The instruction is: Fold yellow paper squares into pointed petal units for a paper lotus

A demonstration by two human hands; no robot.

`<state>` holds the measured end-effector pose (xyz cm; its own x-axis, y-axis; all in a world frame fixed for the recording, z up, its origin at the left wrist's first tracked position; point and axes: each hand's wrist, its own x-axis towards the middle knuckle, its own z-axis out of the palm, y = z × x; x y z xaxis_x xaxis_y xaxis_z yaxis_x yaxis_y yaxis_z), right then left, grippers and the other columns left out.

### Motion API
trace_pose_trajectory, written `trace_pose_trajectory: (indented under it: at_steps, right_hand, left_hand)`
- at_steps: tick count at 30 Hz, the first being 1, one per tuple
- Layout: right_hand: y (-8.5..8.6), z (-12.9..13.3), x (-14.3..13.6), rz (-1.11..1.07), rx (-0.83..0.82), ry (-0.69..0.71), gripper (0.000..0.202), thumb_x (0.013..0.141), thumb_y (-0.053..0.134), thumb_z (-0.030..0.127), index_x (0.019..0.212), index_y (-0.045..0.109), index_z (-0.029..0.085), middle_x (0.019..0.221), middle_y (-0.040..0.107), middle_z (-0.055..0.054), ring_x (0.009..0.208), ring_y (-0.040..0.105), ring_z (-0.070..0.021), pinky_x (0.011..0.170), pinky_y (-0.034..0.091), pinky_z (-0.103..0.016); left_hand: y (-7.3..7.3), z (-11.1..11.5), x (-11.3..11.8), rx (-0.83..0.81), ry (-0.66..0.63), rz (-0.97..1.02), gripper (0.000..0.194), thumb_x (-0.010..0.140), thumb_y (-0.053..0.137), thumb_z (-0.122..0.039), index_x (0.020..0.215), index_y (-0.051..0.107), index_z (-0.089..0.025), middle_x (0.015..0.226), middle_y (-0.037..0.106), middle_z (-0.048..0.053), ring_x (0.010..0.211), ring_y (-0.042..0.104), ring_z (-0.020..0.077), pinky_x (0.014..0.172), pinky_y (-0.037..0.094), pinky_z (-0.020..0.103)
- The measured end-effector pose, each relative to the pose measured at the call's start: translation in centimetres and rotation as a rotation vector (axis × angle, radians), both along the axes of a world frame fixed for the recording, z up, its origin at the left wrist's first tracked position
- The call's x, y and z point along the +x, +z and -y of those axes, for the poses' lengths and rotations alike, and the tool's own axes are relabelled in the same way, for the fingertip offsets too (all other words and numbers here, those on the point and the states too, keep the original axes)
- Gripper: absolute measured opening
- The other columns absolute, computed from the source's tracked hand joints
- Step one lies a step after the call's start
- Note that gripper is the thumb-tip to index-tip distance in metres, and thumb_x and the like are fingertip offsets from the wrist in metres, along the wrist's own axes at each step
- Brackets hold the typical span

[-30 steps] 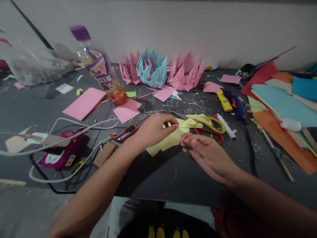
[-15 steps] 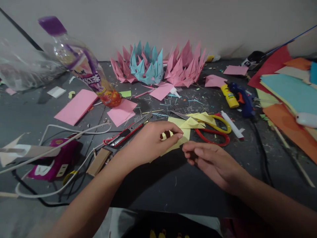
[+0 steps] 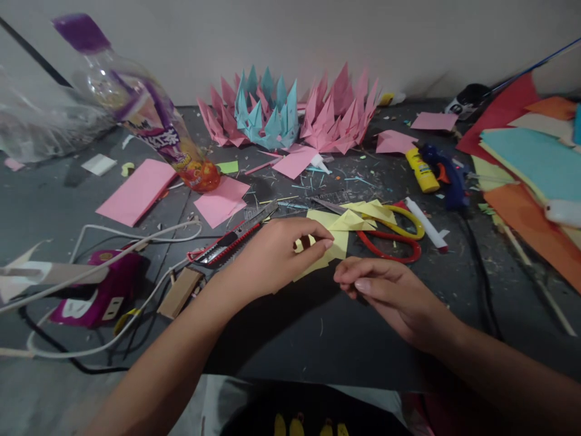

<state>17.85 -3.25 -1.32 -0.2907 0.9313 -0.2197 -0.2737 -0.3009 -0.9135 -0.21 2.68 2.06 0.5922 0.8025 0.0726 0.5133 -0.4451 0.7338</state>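
Note:
My left hand [image 3: 276, 257] hovers above sheets of yellow paper [image 3: 339, 248], thumb tip and fingertips brought together in a pinch. Anything between them is too small to make out. Just to its right is my right hand [image 3: 390, 293], fingers curled and thumb pressed near them; what they hold, if anything, is hidden. Folded yellow paper pieces [image 3: 358, 219] lie beyond the hands, partly over scissors [image 3: 403, 248] with red and yellow handles. A red-and-black utility knife [image 3: 222, 245] lies left of my left hand.
Pink [image 3: 340, 124] and blue [image 3: 267, 124] folded-paper flowers stand at the back. A bottle [image 3: 158, 130] stands at left, near a magenta power block [image 3: 102, 297] with cables. A glue stick [image 3: 422, 171], blue glue gun [image 3: 451, 181] and coloured paper [image 3: 526, 160] lie at right.
The view has shifted slightly, so the tabletop things sit a little higher in the picture. Both hands keep nearly the same pose and place.

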Motion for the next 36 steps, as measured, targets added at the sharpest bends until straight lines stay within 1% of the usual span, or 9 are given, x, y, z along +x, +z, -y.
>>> trace_pose_trajectory:
  at_steps: [5, 14, 24, 32, 36]
  right_hand:
    - [0.15, 0.09, 0.02, 0.001, -0.016, 0.016, 0.013, 0.068, 0.065, 0.02, 0.072, 0.074, 0.028, 0.08, 0.068, 0.0, 0.068, 0.055, -0.0098, 0.058, 0.041, -0.02]
    - [0.22, 0.06, -0.01, -0.006, -0.006, 0.041, 0.011, 0.07, 0.064, 0.023, 0.072, 0.074, 0.028, 0.081, 0.068, -0.002, 0.073, 0.055, -0.012, 0.06, 0.041, -0.021]
    - [0.46, 0.1, 0.02, -0.009, -0.014, 0.056, 0.011, 0.07, 0.063, 0.027, 0.07, 0.074, 0.027, 0.081, 0.067, -0.003, 0.071, 0.054, -0.0124, 0.06, 0.04, -0.023]
    - [0.42, 0.04, -0.05, -0.014, -0.023, 0.056, 0.011, 0.071, 0.063, 0.029, 0.069, 0.074, 0.026, 0.081, 0.067, -0.003, 0.074, 0.055, -0.0147, 0.061, 0.039, -0.026]
    - [0.4, 0.1, -0.05, -0.019, -0.024, 0.061, 0.012, 0.072, 0.062, 0.03, 0.068, 0.073, 0.026, 0.081, 0.067, -0.003, 0.075, 0.054, -0.0141, 0.062, 0.039, -0.025]
  left_hand:
    - [-0.11, -0.08, 0.06, 0.011, -0.007, 0.003, 0.013, 0.085, 0.053, -0.019, 0.085, 0.066, -0.015, 0.081, 0.067, 0.0, 0.068, 0.057, 0.0086, 0.061, 0.041, 0.018]
    - [-0.16, 0.1, 0.05, 0.024, -0.012, 0.002, 0.012, 0.086, 0.054, -0.019, 0.085, 0.066, -0.015, 0.079, 0.066, -0.001, 0.068, 0.057, 0.009, 0.061, 0.041, 0.019]
    - [-0.07, 0.24, 0.14, 0.024, 0.0, 0.008, 0.012, 0.085, 0.054, -0.018, 0.084, 0.066, -0.015, 0.08, 0.067, 0.0, 0.068, 0.058, 0.0097, 0.062, 0.042, 0.02]
    - [-0.2, 0.2, 0.11, 0.024, -0.016, 0.015, 0.012, 0.085, 0.054, -0.018, 0.085, 0.065, -0.015, 0.08, 0.066, -0.001, 0.069, 0.057, 0.0089, 0.061, 0.04, 0.019]
    - [-0.15, 0.27, 0.17, 0.021, -0.015, 0.008, 0.013, 0.085, 0.053, -0.018, 0.084, 0.065, -0.015, 0.08, 0.066, 0.0, 0.069, 0.057, 0.0095, 0.062, 0.04, 0.02]
